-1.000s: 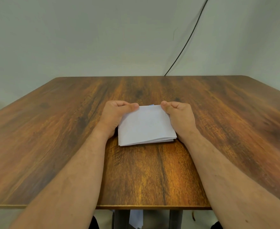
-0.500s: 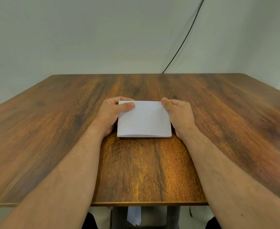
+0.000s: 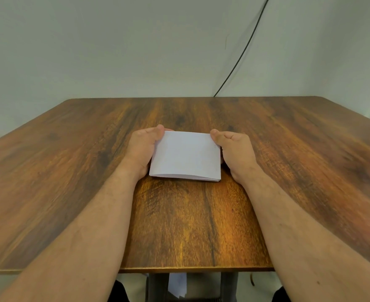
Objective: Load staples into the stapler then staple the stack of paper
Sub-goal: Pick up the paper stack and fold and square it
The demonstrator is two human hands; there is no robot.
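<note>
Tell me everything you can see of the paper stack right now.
The paper stack is a small white sheaf of sheets, plain on top apart from faint marks. Its layered near edge fans slightly at the right corner. It sits mid-table on the wooden table, held between the left hand and the right hand, each gripping one side edge. No staple is visible.

I see a brown wood-grain surface (image 3: 288, 171) filling the middle and lower frame, its near edge running along the bottom. Behind it stands a plain pale wall (image 3: 114, 51). 1 thin black cable (image 3: 245, 49) slants down the wall at upper right to the far edge. Below the near edge, at bottom centre, hangs a white scrap (image 3: 177, 286) between dark legs (image 3: 228, 286).
</note>
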